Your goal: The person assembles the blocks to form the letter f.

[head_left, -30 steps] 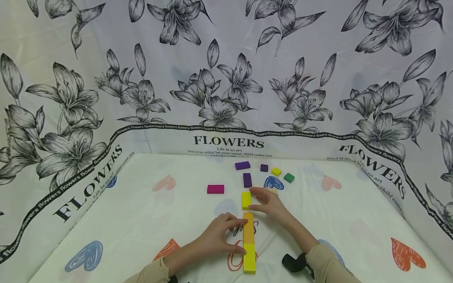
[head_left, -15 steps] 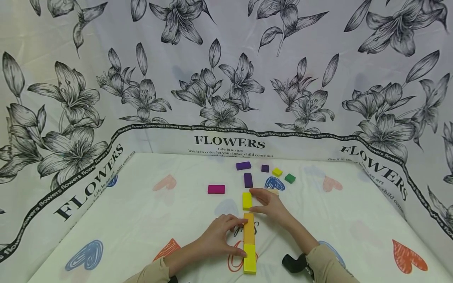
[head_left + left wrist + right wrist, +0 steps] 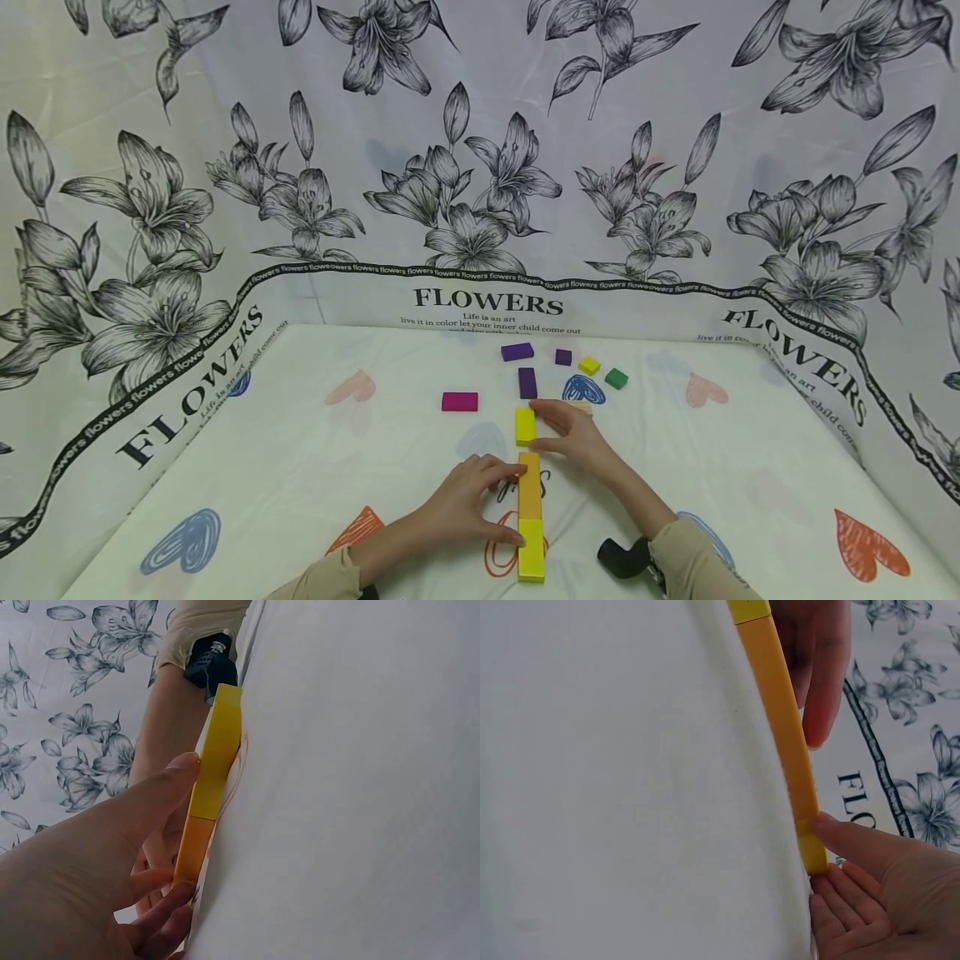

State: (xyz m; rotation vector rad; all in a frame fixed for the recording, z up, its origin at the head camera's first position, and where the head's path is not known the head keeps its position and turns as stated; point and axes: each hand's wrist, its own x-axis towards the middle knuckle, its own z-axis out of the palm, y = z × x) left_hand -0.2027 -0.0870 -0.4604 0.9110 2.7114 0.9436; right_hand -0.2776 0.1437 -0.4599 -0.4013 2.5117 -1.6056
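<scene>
In the head view a long yellow block [image 3: 532,553] and an orange block [image 3: 529,490] lie end to end in a line. My left hand [image 3: 465,502] rests along their left side, its thumb touching the long yellow block and its index fingertip the orange one. Beyond them is a shorter yellow block [image 3: 525,426], with a narrow gap before the orange block. My right hand [image 3: 567,431] pinches this shorter block between thumb and fingers, one at each end, as the right wrist view also shows. A purple block [image 3: 528,382] lies just past it.
A magenta block [image 3: 460,402] lies to the left. Farther back are another purple block [image 3: 517,352], a small purple cube [image 3: 563,357], a small yellow block [image 3: 588,365] and a green block [image 3: 617,378]. A pale block [image 3: 581,407] is partly hidden behind my right hand. Flower-printed cloth [image 3: 480,183] rises behind.
</scene>
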